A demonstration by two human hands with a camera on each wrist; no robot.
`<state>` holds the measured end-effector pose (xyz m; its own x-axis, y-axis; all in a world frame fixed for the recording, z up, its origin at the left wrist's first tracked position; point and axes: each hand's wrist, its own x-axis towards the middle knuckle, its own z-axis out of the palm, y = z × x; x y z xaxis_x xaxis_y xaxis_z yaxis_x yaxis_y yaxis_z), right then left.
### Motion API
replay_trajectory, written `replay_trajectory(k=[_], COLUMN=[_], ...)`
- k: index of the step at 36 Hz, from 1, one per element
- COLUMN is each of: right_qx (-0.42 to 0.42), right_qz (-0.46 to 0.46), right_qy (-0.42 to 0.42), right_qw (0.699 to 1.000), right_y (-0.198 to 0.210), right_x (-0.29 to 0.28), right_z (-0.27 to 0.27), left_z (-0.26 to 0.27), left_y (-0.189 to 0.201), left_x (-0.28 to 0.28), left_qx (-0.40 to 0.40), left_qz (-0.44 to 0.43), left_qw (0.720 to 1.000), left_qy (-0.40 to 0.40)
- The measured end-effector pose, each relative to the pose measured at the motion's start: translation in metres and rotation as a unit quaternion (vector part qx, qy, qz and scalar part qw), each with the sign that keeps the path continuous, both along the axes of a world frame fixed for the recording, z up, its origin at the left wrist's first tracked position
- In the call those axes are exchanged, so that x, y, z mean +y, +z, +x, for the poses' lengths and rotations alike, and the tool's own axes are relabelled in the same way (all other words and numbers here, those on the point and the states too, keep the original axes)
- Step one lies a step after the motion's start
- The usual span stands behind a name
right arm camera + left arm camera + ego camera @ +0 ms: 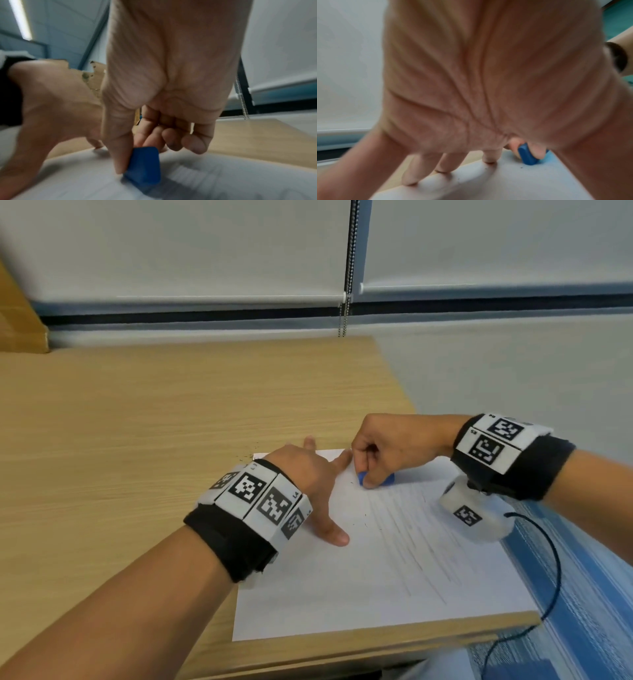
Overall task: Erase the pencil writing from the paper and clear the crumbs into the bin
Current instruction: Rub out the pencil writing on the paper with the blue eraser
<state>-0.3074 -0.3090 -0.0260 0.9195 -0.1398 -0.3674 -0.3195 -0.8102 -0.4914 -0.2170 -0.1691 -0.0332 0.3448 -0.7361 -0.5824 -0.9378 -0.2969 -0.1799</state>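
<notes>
A white sheet of paper (394, 570) with faint pencil lines lies at the wooden desk's near right corner. My left hand (311, 474) lies flat on the sheet's upper left part, fingers spread and straight, fingertips (489, 159) pressing the paper (488, 182). My right hand (387, 453) pinches a blue eraser (363, 477) between thumb and fingers and holds its lower edge on the paper near the top. The blue eraser (144, 165) touches the blurred sheet (223, 178); it also shows as the blue eraser (528, 155) beyond my left palm. Small dark crumbs (366, 522) dot the sheet.
More crumbs (248, 457) lie on the wooden desk (137, 440) just past the paper's top left corner. The desk's right edge drops to blue carpet (582, 594), where a black cable (551, 577) hangs. Window blinds and a bead chain (346, 302) stand behind. No bin shows.
</notes>
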Motion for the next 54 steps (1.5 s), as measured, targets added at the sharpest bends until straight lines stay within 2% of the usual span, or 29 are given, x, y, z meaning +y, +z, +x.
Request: replay_trajectory(k=[6,12,17,23,29,34,40,45,50,54], right_qx=[-0.055,0.003,-0.054,0.007,-0.065,-0.005,-0.062,-0.005,-0.061,-0.006], right_qz=[-0.039,0.004,-0.034,0.005,-0.041,0.002,-0.040,-0.008,-0.048,-0.013], right_qy=[-0.060,-0.013,-0.078,-0.015,-0.085,-0.027,-0.097,-0.037,-0.093,-0.043], right_qw=[0.996,1.000,0.995,1.000,0.993,1.000,0.993,0.999,0.993,0.999], right_y=[0.000,0.002,0.001,0.000,-0.002,-0.001,-0.002,-0.002,-0.002,-0.001], right_x=[-0.013,0.002,-0.015,0.007,-0.009,0.005,-0.010,0.004,-0.009,0.004], right_z=[0.001,-0.004,0.001,-0.007,-0.003,-0.006,-0.004,-0.009,-0.007,-0.012], left_z=[0.000,-0.002,-0.001,-0.001,-0.001,-0.001,-0.001,-0.001,-0.001,-0.001], left_y=[0.003,0.003,0.005,0.002,0.002,0.003,0.004,0.002,0.005,0.005], left_x=[-0.002,-0.002,-0.001,-0.001,-0.001,-0.002,-0.001,-0.001,-0.001,-0.001], left_qx=[0.014,0.002,0.011,0.004,0.007,0.010,0.015,0.013,0.017,0.016], left_qz=[0.016,0.014,0.017,0.009,0.009,0.013,0.009,0.007,0.012,0.005], left_qw=[1.000,1.000,1.000,1.000,1.000,1.000,1.000,1.000,1.000,1.000], left_qy=[0.018,0.001,0.009,0.002,0.005,0.011,0.009,0.008,0.010,0.006])
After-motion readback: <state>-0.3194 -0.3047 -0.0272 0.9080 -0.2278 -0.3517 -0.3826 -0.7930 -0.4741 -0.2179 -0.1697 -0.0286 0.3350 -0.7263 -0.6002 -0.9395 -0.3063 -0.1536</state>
